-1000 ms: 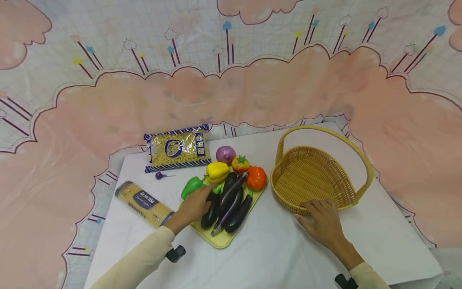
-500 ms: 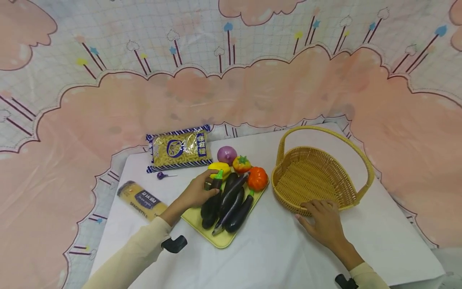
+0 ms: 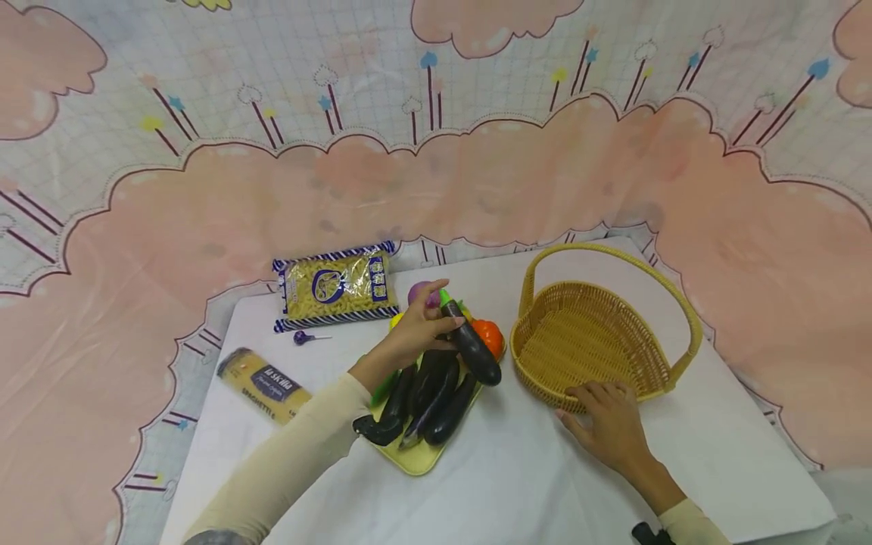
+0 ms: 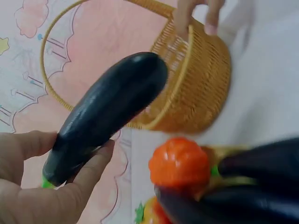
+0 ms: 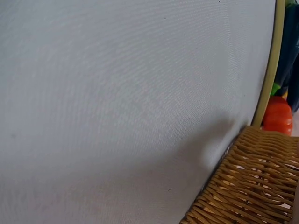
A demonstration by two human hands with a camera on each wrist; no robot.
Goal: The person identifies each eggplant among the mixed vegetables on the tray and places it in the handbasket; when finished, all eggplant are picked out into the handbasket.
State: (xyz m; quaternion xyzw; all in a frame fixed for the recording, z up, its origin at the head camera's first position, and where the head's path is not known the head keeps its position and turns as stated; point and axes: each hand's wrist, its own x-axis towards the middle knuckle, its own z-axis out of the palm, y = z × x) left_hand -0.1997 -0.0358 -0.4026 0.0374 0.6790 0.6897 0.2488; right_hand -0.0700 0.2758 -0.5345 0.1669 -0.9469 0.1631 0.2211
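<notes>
In the head view my left hand [image 3: 414, 333] grips an eggplant [image 3: 475, 350] by its green-stemmed end, raised over the yellow tray [image 3: 417, 460]. The left wrist view shows the thumb and fingers pinching the stem end, while the rounded dark end [image 4: 145, 70] points toward the basket. Several other eggplants [image 3: 446, 412] lie on the tray. My right hand [image 3: 609, 424] holds the near rim of the wicker basket [image 3: 579, 337], fingers over the edge and thumb outside. Only the basket's woven side [image 5: 247, 182] appears close up in the right wrist view, without the hand.
An orange-red pumpkin [image 3: 489, 337] sits at the tray's right corner, beside the basket. Behind the left hand is a purple onion [image 3: 417, 291], partly hidden. A pasta bag [image 3: 337, 286], a small purple-headed item [image 3: 302, 337] and a spaghetti pack [image 3: 266, 384] lie at left.
My left hand has lifted the eggplant from the tray's left side and carried it up and right, toward the basket. The right hand has stayed on the basket rim.
</notes>
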